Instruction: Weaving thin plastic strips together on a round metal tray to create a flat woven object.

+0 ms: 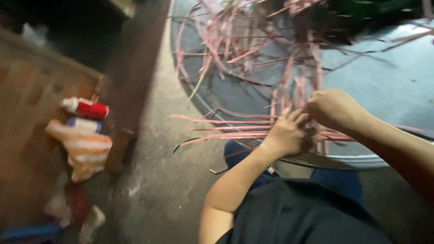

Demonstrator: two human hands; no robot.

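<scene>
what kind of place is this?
Probably an informal craft workspace on the ground: bare concrete floor, thin pinkish strips spread over a round grey mat, both hands working them, clutter by a brick wall.

**A rough floor-level craft workspace for weaving strips**

A bare, gritty concrete floor serves as the work surface, as in a home workshop or yard. A large round grey mat lies on it, strewn with long pinkish strips of cane or bamboo in loose tangles. To the left, a brick wall, a red and white can and an orange striped cloth form blurred clutter
</scene>
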